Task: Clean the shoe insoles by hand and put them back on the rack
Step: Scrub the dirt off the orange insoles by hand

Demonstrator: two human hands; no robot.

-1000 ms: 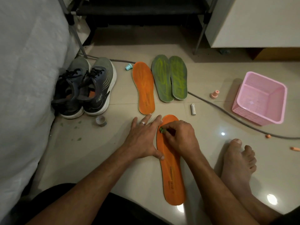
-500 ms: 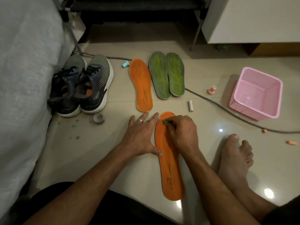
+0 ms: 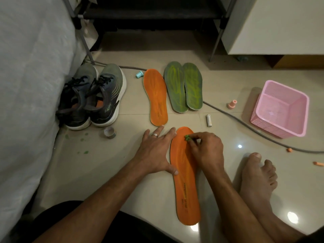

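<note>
We see an orange insole (image 3: 186,186) lying flat lengthwise on the floor, its toe under our fingers (image 3: 193,143). Beyond them lie a second orange insole (image 3: 155,97) and two green insoles (image 3: 184,86), side by side.

A pink basket (image 3: 280,109) sits right of a grey cable (image 3: 245,125), battery (image 3: 208,120) nearby.
</note>
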